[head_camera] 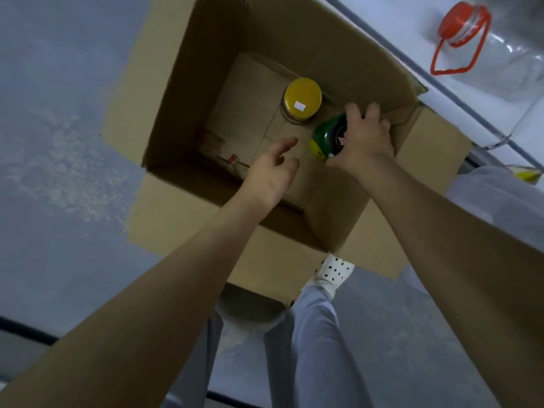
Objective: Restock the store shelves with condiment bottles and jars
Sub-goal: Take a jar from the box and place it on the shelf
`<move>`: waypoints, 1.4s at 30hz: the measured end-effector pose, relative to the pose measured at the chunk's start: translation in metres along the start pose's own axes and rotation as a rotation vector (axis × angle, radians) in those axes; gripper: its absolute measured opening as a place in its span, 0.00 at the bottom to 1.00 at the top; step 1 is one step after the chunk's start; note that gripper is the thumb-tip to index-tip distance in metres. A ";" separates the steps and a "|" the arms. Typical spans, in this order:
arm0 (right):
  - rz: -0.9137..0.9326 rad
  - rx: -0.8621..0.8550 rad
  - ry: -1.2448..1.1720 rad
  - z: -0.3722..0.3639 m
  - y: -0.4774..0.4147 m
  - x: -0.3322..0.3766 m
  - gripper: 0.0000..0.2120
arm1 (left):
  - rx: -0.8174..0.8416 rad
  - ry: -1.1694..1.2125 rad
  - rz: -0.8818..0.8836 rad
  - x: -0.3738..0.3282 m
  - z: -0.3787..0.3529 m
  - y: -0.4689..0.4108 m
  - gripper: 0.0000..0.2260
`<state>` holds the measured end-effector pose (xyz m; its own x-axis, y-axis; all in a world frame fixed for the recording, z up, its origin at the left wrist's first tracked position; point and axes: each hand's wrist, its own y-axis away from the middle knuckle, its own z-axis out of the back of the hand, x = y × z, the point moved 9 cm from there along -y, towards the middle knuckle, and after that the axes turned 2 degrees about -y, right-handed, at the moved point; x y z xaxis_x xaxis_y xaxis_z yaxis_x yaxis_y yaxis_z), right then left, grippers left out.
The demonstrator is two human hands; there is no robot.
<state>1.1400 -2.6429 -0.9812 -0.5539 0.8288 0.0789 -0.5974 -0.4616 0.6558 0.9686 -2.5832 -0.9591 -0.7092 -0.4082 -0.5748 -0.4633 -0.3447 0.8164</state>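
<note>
Looking straight down into an open cardboard box (pixel 347 66) sitting on a grey floor (pixel 59 113), flaps folded out on all sides; both bare arms reach in from above; the right hand (pixel 363 139) is wrapped around a green bottle (pixel 325 136) with a yellow end, fingers curled over the top of it and thumb underneath, so it's got a proper grip; the bottle is tilted, near the right wall of the box, and whether it's touching the bottom I can't tell; the left hand (pixel 272 172) is over the middle of the box holding nothing, fingers spread loose and pointing toward the far side; a jar with a yellow lid (pixel 302 98) stands upright on the box floor further back, small white sticker on the lid, just beside the green bottle but not touching it as far as I can see; something small with a red bit (pixel 232 159) lies in the shadowy near-left corner, too dark to make out; a white perforated shoe (pixel 331 272) pokes out below the box; top right there's a clear plastic jug with a red cap and handle (pixel 459 33) on a white shelf (pixel 397 13).
</note>
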 end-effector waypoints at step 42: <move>0.679 -0.491 -1.539 0.584 0.652 0.090 0.29 | 0.282 -0.036 -0.981 -0.505 0.066 0.681 0.31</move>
<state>1.0392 -2.6846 -0.1075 0.0741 -0.1507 0.9858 -0.7789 -0.6260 -0.0371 0.9760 -2.5558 -0.1088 0.0365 -0.0257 -0.9990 -0.9535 -0.3002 -0.0272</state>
